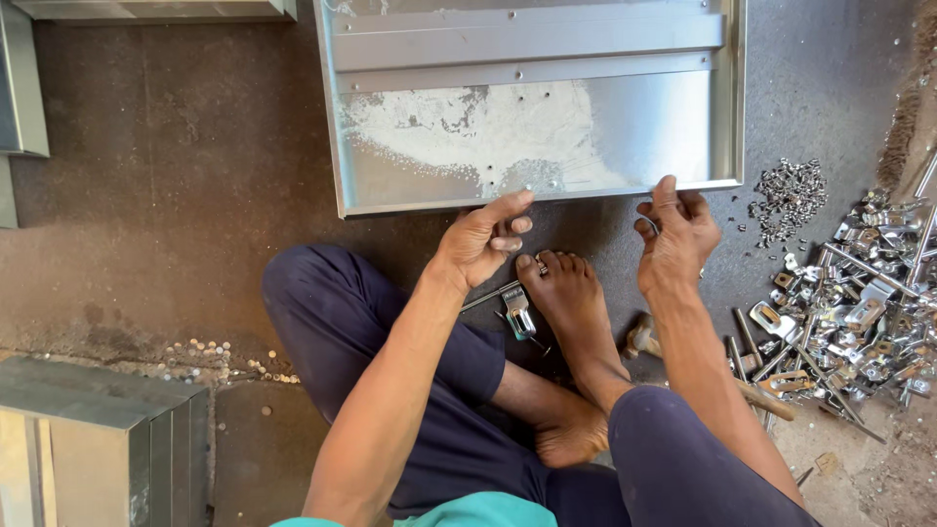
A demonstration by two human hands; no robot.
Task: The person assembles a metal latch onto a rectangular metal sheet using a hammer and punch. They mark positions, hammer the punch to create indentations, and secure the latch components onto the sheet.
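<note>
A shallow sheet-metal tray point(342, 146) with folded edges lies on the dark floor in front of me. My left hand point(481, 239) rests its thumb on the tray's near edge, fingers curled beneath. Farther right along that same edge, my right hand point(675, 229) grips the rim with the thumb on top. I sit cross-legged, one bare foot point(571, 298) just below the tray. A small metal bracket with a rod point(515, 310) lies on the floor beside that foot.
A heap of metal brackets, latches and rods point(844, 317) and a pile of small fasteners point(791, 195) lie at the right. A hammer point(644, 337) lies near my right leg. Metal boxes stand at lower left point(98, 439) and along the left edge point(20, 88).
</note>
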